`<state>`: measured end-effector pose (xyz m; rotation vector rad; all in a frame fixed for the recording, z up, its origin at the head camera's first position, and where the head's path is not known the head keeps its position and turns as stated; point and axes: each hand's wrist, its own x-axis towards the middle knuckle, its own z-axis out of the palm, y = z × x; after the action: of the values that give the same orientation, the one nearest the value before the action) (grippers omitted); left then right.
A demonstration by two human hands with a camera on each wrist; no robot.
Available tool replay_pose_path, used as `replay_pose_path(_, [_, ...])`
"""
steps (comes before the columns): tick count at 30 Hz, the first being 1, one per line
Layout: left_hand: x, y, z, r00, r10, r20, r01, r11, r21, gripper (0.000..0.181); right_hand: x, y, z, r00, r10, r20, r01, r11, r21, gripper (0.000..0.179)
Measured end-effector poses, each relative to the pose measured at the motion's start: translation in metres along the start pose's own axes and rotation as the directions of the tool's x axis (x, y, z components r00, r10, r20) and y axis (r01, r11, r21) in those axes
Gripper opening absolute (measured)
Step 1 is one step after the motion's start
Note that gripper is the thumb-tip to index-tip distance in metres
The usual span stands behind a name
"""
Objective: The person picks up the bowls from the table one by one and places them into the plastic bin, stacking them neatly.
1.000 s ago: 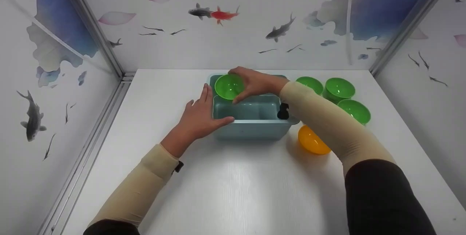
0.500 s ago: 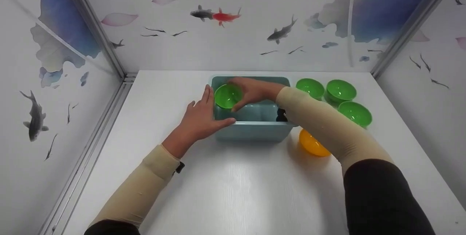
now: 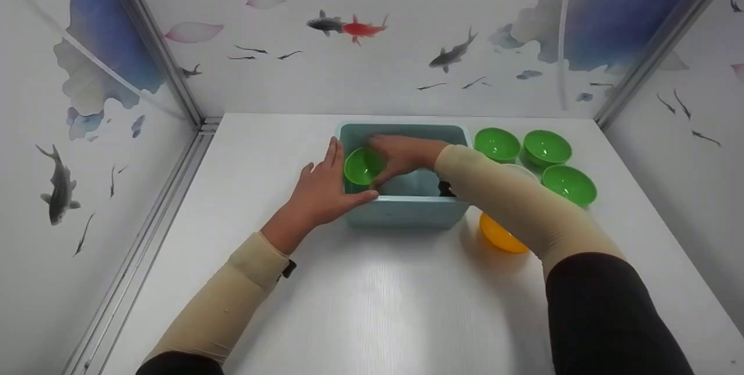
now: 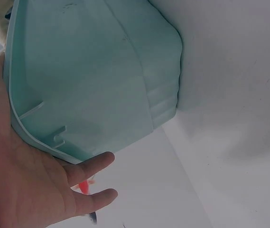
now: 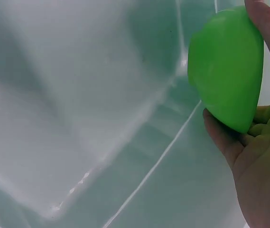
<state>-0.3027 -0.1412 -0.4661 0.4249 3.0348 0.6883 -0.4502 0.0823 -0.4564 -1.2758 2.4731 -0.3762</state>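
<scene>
A green bowl [image 3: 363, 167] is inside the left end of a blue-green plastic bin [image 3: 407, 212]. My right hand [image 3: 404, 155] reaches into the bin and grips that bowl by its right side, thumb and fingers on opposite sides of the rim. In the right wrist view the same green bowl [image 5: 227, 71] is tilted in the fingers, above the bin floor [image 5: 101, 95]. My left hand [image 3: 319, 189] rests against the bin's left end, thumb on the front rim and fingers straight along the side. The left wrist view has the bin's outer wall [image 4: 87, 76] beside the palm [image 4: 25, 185].
Right of the bin stand three green bowls [image 3: 497, 144], [image 3: 547, 147], [image 3: 569, 184]. A white bowl's edge [image 3: 520, 172] shows behind the right sleeve. An orange bowl [image 3: 503, 235], partly hidden by the right forearm, sits nearer. White patterned panels enclose the white table [image 3: 372, 299].
My right hand has lowered the green bowl from above the bin's rim down into its left end. The left hand stays at the bin's side.
</scene>
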Motion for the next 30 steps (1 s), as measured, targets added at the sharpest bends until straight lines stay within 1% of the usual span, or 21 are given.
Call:
replay_pose_path(3, [0.0, 0.0, 0.0, 1.0, 0.003, 0.001, -0.003, 1.0, -0.001, 0.137, 0.001, -0.002, 0.002, 1.0, 0.011, 0.02, -0.011, 0.999, -0.037, 0.094])
replay_pose_path(7, [0.0, 0.0, 0.0, 1.0, 0.002, 0.003, -0.002, 1.0, 0.007, 0.139, 0.003, -0.004, 0.005, 0.998, 0.045, 0.04, -0.042, 0.997, -0.07, 0.089])
replay_pose_path(13, [-0.001, -0.001, 0.0, 1.0, 0.0, 0.006, 0.0, 1.0, 0.015, 0.139, 0.007, -0.007, 0.008, 0.992, 0.105, 0.075, -0.096, 0.988, -0.117, 0.088])
replay_pose_path(19, [-0.001, 0.001, -0.001, 1.0, -0.002, 0.0, 0.002, 1.0, 0.012, 0.138, 0.01, -0.011, 0.007, 0.986, 0.122, 0.112, -0.108, 0.987, -0.12, 0.086])
replay_pose_path(25, [-0.002, 0.001, -0.001, 1.0, -0.001, 0.0, 0.001, 1.0, 0.012, 0.138, 0.01, -0.013, 0.008, 0.97, 0.186, 0.158, -0.165, 0.977, -0.137, 0.086])
replay_pose_path(30, [-0.001, 0.001, -0.001, 1.0, -0.016, 0.008, 0.016, 1.0, 0.021, 0.14, 0.012, -0.013, 0.009, 0.971, 0.169, 0.171, -0.139, 0.974, -0.179, 0.084])
